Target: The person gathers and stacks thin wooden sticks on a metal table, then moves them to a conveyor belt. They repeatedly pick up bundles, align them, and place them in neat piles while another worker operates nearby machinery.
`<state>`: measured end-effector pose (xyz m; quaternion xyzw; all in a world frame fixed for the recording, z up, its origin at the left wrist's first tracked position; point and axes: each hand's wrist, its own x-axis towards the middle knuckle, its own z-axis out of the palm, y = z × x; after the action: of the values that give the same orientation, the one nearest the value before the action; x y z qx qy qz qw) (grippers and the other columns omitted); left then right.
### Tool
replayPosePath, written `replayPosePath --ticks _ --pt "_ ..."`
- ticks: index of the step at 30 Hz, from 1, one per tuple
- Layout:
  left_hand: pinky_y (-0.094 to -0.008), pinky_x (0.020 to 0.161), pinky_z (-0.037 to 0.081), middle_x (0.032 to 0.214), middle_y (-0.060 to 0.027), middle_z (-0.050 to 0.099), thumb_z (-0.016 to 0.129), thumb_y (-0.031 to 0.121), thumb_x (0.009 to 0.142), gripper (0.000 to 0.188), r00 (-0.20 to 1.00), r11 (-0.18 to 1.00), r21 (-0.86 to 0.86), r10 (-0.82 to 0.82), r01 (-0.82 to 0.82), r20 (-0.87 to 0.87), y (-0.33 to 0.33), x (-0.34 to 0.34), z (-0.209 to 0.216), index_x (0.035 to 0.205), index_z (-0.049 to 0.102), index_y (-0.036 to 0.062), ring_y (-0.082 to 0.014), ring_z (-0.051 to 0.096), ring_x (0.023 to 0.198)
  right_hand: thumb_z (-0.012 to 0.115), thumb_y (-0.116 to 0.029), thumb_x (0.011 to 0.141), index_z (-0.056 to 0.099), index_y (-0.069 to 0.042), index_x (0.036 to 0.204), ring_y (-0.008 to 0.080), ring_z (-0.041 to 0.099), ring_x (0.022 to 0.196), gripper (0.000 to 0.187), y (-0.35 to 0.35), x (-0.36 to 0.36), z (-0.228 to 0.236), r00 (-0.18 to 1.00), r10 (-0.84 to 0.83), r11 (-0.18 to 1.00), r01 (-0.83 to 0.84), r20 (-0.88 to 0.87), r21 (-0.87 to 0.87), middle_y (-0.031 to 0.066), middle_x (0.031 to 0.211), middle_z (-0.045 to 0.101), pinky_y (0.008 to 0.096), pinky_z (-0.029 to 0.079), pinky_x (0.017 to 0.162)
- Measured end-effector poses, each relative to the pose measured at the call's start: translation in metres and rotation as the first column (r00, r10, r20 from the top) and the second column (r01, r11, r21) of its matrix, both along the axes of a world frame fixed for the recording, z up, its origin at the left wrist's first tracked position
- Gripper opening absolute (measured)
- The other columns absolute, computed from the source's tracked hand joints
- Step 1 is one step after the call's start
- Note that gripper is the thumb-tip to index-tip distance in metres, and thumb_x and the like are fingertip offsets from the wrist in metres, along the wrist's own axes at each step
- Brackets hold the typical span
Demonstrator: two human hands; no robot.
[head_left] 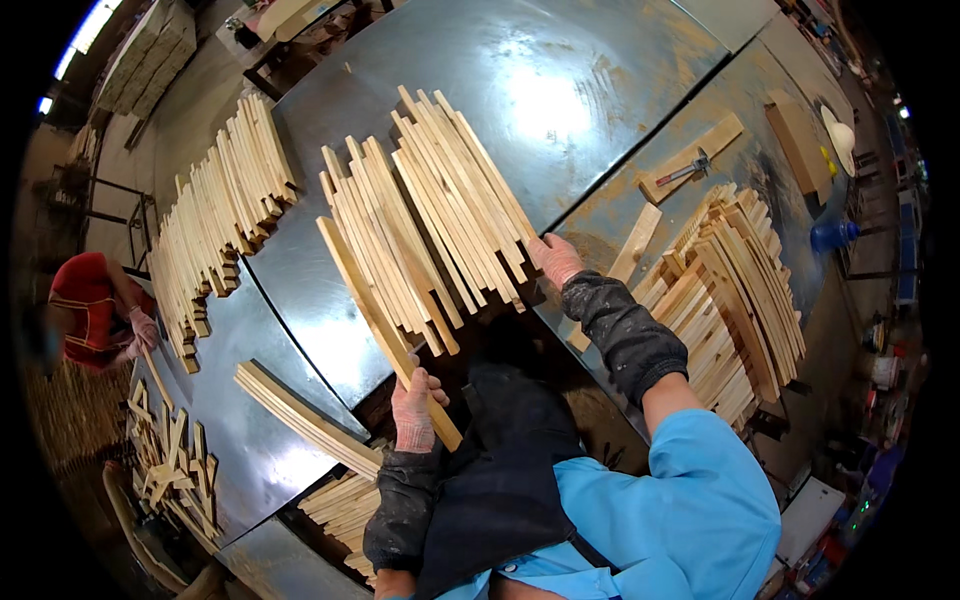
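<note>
Within left fingers (434, 385), slat (360, 298); rightward, blue container (830, 236) (contents hidden).

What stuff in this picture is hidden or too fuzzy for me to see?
All in the head view:
Part of the left hand: behind the wooden strip it holds.
Right side of the lower strip stack: behind the dark left sleeve.
The co-worker's head: blurred near the dark rim.
Any markings on the gray tool: too small.
Far-right clutter: small and blurred.
</note>
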<state>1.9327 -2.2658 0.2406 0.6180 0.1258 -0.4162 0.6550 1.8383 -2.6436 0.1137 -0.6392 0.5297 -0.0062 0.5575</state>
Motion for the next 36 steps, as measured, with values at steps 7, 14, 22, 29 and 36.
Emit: replayPosePath --ticks 7,14,22,29,36 --pt "-0.0336 0.063 0.055 0.087 -0.0037 0.061 0.064 0.038 0.110 0.052 0.993 0.996 -0.024 0.080 -0.082 -0.089 0.011 -0.016 -0.011 0.150 0.053 0.0061 -0.0141 0.057 0.067 0.082 -0.040 0.092 0.059 0.005 0.147 0.0281 0.067 0.113 0.074 -0.002 0.013 0.021 0.964 -0.259 0.909 0.265 -0.063 0.321 0.0193 0.132 0.071 0.0404 0.053 0.097" --pt "-0.0325 0.059 0.052 0.084 -0.0031 0.061 0.062 0.045 0.110 0.052 0.991 0.995 -0.017 0.097 -0.099 -0.095 0.006 -0.010 -0.010 0.147 0.057 0.0076 -0.0136 0.055 0.062 0.080 -0.026 0.097 0.056 0.005 0.150 0.0249 0.066 0.112 0.066 -0.009 -0.019 0.028 0.923 -0.310 0.886 0.193 0.229 0.423 0.0151 0.132 0.069 0.0356 0.054 0.096" --pt "-0.0358 0.078 0.057 0.098 -0.0063 0.065 0.062 0.034 0.111 0.041 0.990 0.961 -0.242 0.141 -0.135 0.008 -0.023 0.003 -0.010 0.139 0.056 0.0048 -0.0169 0.066 0.087 0.087 -0.022 0.089 0.049 0.008 0.155 0.0187 0.063 0.106 0.081 0.130 -0.031 0.130 0.924 0.248 0.961 -0.272 0.293 0.046 0.0088 0.114 0.067 0.0336 0.053 0.098" --pt "-0.0416 0.088 0.063 0.116 -0.0143 0.073 0.071 0.030 0.106 0.043 0.992 0.976 -0.179 0.123 -0.120 0.008 -0.031 0.009 -0.007 0.136 0.058 0.0018 -0.0256 0.073 0.101 0.090 -0.026 0.088 0.048 0.004 0.156 0.0213 0.064 0.118 0.085 0.230 -0.010 0.130 0.831 0.150 0.808 -0.415 0.535 0.418 0.0134 0.134 0.067 0.0340 0.053 0.105" --pt "-0.0426 0.089 0.064 0.111 -0.0122 0.070 0.080 0.019 0.095 0.047 0.986 0.970 -0.175 0.164 -0.166 -0.029 -0.002 0.009 0.008 0.132 0.057 0.0003 -0.0251 0.072 0.097 0.085 -0.039 0.094 0.065 -0.003 0.140 0.0168 0.067 0.102 0.062 0.230 -0.011 0.101 0.832 0.113 0.748 -0.430 0.542 0.505 0.0077 0.116 0.071 0.0312 0.056 0.089"
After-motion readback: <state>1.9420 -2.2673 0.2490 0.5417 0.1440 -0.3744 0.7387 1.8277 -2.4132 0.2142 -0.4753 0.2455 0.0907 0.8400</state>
